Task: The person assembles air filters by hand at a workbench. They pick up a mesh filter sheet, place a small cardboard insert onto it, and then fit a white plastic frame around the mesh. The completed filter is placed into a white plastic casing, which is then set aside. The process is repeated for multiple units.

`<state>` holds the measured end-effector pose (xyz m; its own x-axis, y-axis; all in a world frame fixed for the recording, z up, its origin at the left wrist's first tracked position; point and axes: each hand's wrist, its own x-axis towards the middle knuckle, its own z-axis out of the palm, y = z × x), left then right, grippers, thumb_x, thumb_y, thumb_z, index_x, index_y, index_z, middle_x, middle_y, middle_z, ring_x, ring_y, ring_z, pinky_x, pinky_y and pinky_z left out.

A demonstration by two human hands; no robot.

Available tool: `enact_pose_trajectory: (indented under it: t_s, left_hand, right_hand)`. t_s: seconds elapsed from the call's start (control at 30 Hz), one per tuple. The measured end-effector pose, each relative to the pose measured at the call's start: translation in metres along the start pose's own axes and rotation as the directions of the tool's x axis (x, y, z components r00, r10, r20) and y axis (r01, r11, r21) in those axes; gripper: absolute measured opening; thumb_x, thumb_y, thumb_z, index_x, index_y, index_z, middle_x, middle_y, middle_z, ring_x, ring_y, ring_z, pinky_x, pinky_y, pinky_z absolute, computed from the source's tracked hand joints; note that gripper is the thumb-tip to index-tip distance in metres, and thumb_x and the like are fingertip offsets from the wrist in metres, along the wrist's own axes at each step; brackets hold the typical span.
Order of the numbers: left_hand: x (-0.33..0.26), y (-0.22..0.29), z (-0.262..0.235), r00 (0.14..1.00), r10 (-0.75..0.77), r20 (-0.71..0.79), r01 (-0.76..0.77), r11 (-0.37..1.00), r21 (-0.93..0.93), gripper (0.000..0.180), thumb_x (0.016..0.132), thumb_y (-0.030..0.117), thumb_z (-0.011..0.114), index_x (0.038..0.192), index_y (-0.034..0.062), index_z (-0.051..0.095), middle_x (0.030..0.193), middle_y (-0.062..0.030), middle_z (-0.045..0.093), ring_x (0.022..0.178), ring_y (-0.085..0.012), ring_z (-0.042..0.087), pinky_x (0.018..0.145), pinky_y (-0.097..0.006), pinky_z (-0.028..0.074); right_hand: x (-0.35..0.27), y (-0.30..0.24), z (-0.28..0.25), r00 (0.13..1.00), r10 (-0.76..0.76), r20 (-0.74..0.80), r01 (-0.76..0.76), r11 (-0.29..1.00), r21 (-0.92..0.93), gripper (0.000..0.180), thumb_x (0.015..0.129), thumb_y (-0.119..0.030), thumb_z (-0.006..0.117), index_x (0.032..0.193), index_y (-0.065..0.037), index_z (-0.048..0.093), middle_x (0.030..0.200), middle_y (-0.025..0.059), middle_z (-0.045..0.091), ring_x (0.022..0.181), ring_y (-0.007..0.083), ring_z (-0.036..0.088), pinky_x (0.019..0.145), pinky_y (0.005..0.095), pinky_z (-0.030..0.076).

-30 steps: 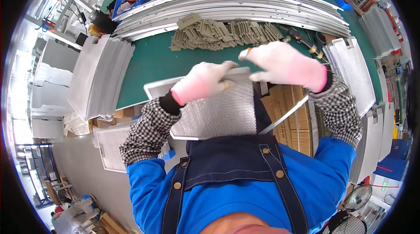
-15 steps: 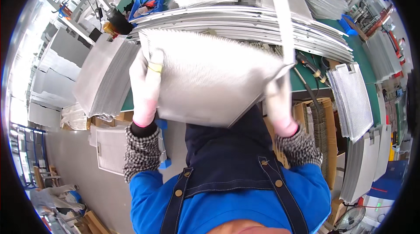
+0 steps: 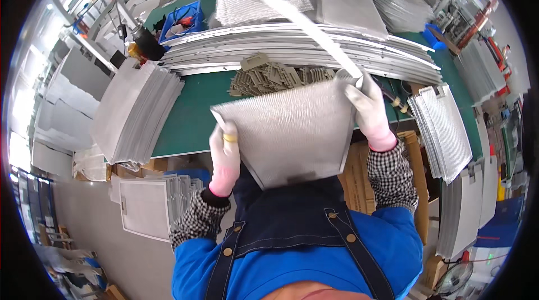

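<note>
Grey rectangular metal mesh filter panel (image 3: 292, 131) is held up above the near edge of the green workbench (image 3: 191, 115), left gloved hand (image 3: 224, 157) gripping its left edge, right gloved hand (image 3: 370, 112) its far right corner together with a long silver frame strip (image 3: 292, 11). That strip could swing or slip free, since only one end is pinched.

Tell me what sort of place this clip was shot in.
Most likely a factory assembly bench: stacks of metal mesh filter panels, long metal frame strips piled on a green worktable, and gloved hands lifting one mesh panel.
</note>
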<state>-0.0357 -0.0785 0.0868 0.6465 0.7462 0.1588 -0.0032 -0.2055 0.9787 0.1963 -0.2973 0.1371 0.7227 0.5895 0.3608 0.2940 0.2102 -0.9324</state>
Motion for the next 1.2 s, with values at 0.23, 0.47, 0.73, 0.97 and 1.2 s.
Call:
enact_pose_trajectory:
  t_s: [0.23, 0.47, 0.73, 0.97, 1.2]
  left_hand:
    - [0.068, 0.065, -0.008, 0.553, 0.804, 0.218, -0.718, 0.328, 0.614, 0.083, 0.068, 0.010, 0.087, 0.142, 0.0018, 0.049, 0.137, -0.0190, 0.057, 0.131, -0.0387, 0.051, 0.108, -0.048, 0.042]
    - [0.110, 0.103, 0.016, 0.616, 0.332, 0.715, -0.788, 0.265, 0.556, 0.045, 0.084, 0.034, 0.079, 0.113, 0.0052, 0.062, 0.103, -0.0160, 0.069, 0.099, -0.0333, 0.067, 0.088, -0.042, 0.051]
    - [0.101, 0.066, 0.018, 0.689, 0.170, 0.705, -0.520, 0.793, 0.318, 0.029, 0.090, 0.025, 0.073, 0.105, 0.0014, 0.065, 0.092, -0.0208, 0.067, 0.090, -0.0380, 0.068, 0.078, -0.043, 0.053]
    - [0.117, 0.058, -0.012, 0.593, 0.032, 0.805, -0.653, 0.603, 0.457, 0.032, 0.095, 0.030, 0.066, 0.109, 0.0010, 0.066, 0.102, -0.0180, 0.066, 0.101, -0.0369, 0.065, 0.087, -0.045, 0.052]
    - [0.121, 0.050, 0.012, 0.538, 0.099, 0.837, -0.615, 0.725, 0.309, 0.032, 0.095, 0.023, 0.066, 0.115, -0.0034, 0.065, 0.100, -0.0220, 0.068, 0.092, -0.0392, 0.066, 0.081, -0.044, 0.052]
  right_hand:
    - [0.033, 0.012, 0.045, 0.949, 0.270, 0.163, -0.263, 0.963, -0.064, 0.026, 0.097, -0.024, 0.067, 0.106, 0.001, 0.067, 0.083, -0.0032, 0.059, 0.076, 0.0043, 0.049, 0.070, 0.0217, 0.042]
    - [0.061, 0.015, 0.068, 0.893, 0.204, 0.401, -0.116, 0.966, -0.232, 0.030, 0.096, -0.027, 0.072, 0.108, 0.001, 0.069, 0.079, -0.0028, 0.056, 0.073, 0.0043, 0.048, 0.065, 0.0237, 0.041]
    - [0.068, 0.004, 0.062, 0.774, 0.228, 0.591, 0.003, 0.932, -0.363, 0.032, 0.093, -0.024, 0.074, 0.111, 0.002, 0.067, 0.082, 0.0069, 0.064, 0.076, 0.0101, 0.056, 0.069, 0.0302, 0.047]
    - [0.082, -0.012, -0.009, 0.641, 0.443, 0.627, 0.093, 0.766, -0.636, 0.032, 0.090, -0.024, 0.067, 0.108, 0.003, 0.065, 0.091, 0.0171, 0.066, 0.086, 0.0238, 0.062, 0.081, 0.0366, 0.049]
    - [0.071, -0.011, 0.039, 0.671, 0.107, 0.734, 0.436, 0.743, -0.508, 0.032, 0.092, -0.020, 0.068, 0.117, 0.000, 0.063, 0.098, 0.0178, 0.068, 0.093, 0.0306, 0.069, 0.085, 0.0390, 0.053]
